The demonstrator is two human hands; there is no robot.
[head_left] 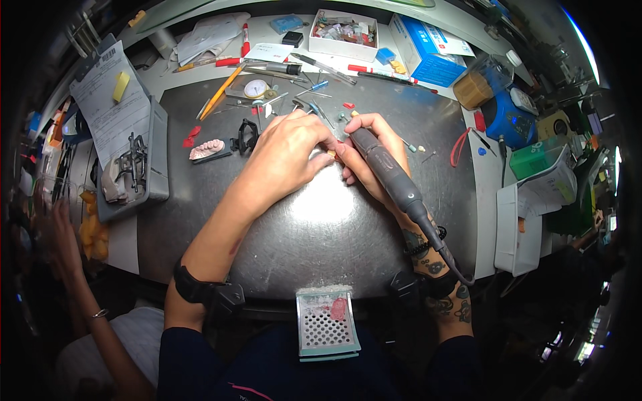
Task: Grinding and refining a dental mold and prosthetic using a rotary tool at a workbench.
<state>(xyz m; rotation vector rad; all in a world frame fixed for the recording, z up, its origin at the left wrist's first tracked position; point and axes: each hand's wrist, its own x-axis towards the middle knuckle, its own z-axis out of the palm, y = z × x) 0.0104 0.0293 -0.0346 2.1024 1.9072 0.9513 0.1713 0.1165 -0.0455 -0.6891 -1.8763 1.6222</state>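
My right hand [374, 150] is closed round a dark grey rotary handpiece [388, 170], its tip pointing up and away and its cord trailing down along my forearm. My left hand [287, 147] is closed, thumb and fingers pinched together close to my right fingertips. Between the fingertips shows a small yellowish piece [331, 154], mostly hidden, with a bit of red beside it. Left of my left hand lies a pink-and-white dental model [208, 150] on a dark base, next to a black hinged articulator [246, 137].
Several burs, pens and a round gauge [255, 89] lie along the back of the metal worktop [281, 244]. A grey bin [160, 154] stands left, a white tray [506, 227] right. At the front edge sits a perforated grate [328, 327]. Another person's arm [100, 314] shows at far left.
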